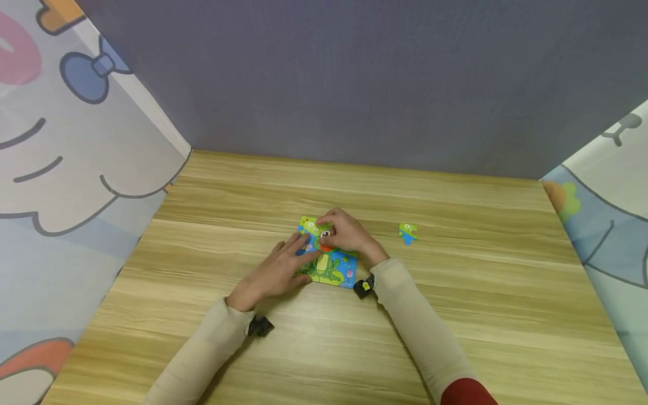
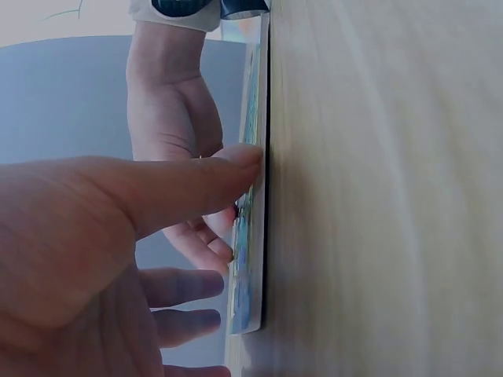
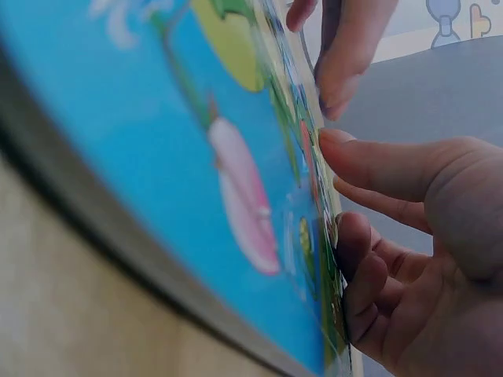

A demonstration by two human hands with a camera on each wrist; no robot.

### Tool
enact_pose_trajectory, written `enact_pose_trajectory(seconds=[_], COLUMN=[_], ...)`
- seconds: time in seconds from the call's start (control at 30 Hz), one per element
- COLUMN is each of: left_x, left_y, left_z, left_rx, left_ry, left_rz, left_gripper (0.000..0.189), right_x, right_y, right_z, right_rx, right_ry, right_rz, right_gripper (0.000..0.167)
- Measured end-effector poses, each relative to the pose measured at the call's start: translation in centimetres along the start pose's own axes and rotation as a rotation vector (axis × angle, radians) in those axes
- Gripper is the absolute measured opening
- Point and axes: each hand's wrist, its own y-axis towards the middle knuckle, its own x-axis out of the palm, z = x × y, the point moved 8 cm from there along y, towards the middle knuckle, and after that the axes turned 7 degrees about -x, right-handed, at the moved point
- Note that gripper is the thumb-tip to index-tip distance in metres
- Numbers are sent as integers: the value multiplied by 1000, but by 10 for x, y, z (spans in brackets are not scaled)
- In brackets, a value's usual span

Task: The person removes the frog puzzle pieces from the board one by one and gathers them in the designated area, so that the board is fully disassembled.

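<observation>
Seating pieces appears underway: left hand (image 1: 279, 270), fingers extended, braces puzzle (image 1: 326, 269); grip of right hand (image 1: 348, 233) cannot be determined. Next move likely requires loose piece (image 1: 406, 232), right of right hand.

From here I see the left hand (image 1: 278, 269) and the right hand (image 1: 349, 232) bare, with a creased, pale beige left sleeve (image 1: 202, 351) and a matching right sleeve (image 1: 420, 323) that meets dark red fabric (image 1: 466, 392) higher up. At the wrists I make out an angular black left wrist unit (image 1: 260, 326) and a black right wrist unit (image 1: 361, 290), the latter carrying a small yellow mark (image 1: 367, 286).
</observation>
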Motion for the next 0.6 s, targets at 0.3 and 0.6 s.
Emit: enact_pose_trajectory(seconds=[0.3,0.6], left_x=[4,6], left_y=[0,-4], left_z=[-2,-5], left_rx=[3,-4], left_ry=[-11,-52], left_rz=[-51,-48], left_gripper=[52,51], right_x=[3,7], right_y=[1,4], right_z=[2,2], right_rx=[27,73], right_ry=[-61,-67], right_rz=[-19,-66], right_gripper=[41,40])
